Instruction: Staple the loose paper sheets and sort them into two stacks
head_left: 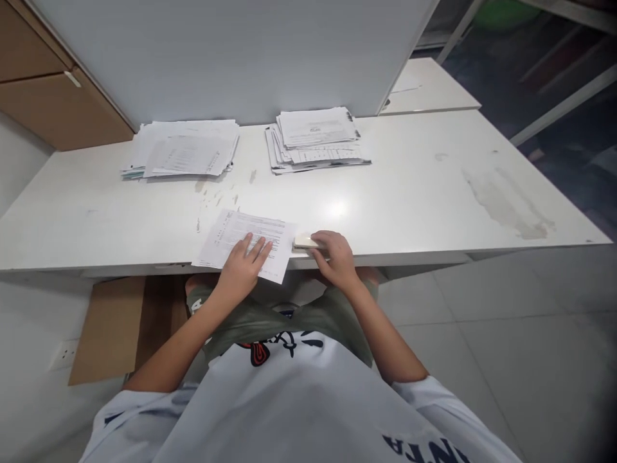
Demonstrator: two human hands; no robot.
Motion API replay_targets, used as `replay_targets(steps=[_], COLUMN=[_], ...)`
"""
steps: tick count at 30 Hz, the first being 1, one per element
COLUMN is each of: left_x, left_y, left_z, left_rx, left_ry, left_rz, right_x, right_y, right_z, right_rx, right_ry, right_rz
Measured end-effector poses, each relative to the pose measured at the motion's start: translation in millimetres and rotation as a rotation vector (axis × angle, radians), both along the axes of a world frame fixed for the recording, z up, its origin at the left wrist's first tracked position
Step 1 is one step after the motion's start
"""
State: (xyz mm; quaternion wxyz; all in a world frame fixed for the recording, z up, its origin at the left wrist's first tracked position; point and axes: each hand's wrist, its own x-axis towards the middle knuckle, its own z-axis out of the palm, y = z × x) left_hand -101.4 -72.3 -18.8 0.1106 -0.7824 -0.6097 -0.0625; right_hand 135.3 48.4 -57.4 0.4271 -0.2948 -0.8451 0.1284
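A printed paper sheet (241,235) lies near the front edge of the white table (409,193). My left hand (243,267) rests flat on the sheet's lower part, fingers stretched out. My right hand (335,254) is closed over a small cream-coloured stapler (303,241) that sits at the sheet's right edge. The fingers cover most of the stapler's rear.
Two stacks of papers lie at the back of the table: a left stack (183,151) and a right stack (313,138), against a white partition (241,58). A cardboard sheet (110,328) leans below the table at left. Another white table (429,87) stands behind right.
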Motion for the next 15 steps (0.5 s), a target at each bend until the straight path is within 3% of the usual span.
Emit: replay_targets(steps=[5,10,15], left_x=[9.9,22.5,34.3], left_y=[3.7,8.4,14.3], left_z=[-8.4,-8.3,-13.4], left_rx=[-0.098,-0.066,-0.01], left_ry=[-0.033,-0.079,-0.093], left_rz=[0.046,0.101,0.021], right_x=[-1.2,-1.2,-0.7], right_y=[-2.9,-3.8,-4.5], right_z=[-1.0,0.9,1.4], right_rx=[-0.001,0.0,-0.039], right_ry=[0.025,0.02,0.033], right_rz=[0.011,0.009,0.018])
